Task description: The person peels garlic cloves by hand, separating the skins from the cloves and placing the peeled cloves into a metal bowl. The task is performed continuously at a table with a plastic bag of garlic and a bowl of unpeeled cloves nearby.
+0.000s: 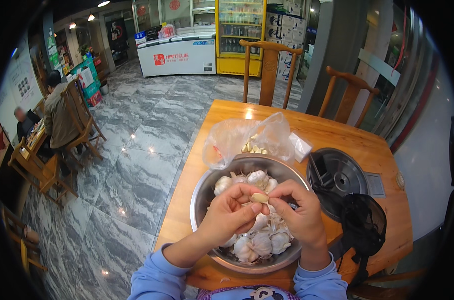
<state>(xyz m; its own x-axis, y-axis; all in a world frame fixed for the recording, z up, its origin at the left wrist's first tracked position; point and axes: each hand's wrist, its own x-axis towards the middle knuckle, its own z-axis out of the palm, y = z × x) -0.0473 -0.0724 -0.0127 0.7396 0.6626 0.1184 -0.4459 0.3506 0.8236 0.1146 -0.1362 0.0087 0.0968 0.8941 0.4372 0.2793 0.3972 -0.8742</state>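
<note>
Over a round metal bowl point(202, 200) of garlic bulbs point(257, 177) and papery skins, both hands pinch one peeled garlic clove point(260, 198). My left hand point(229, 215) grips it from the left with thumb and fingers. From the right, my right hand point(297, 212) holds its other end. More whole bulbs point(254, 245) lie in the bowl under the hands. A clear plastic bag point(232, 137) with peeled cloves point(252, 148) sits just behind the bowl.
The bowl rests on a wooden table point(337, 135) with a black round inset burner point(337, 175), a dark mesh bag point(362, 225) and a white packet point(300, 146). Two wooden chairs point(269, 65) stand behind. People sit at a far-left table point(34, 145). Grey marble floor lies to the left.
</note>
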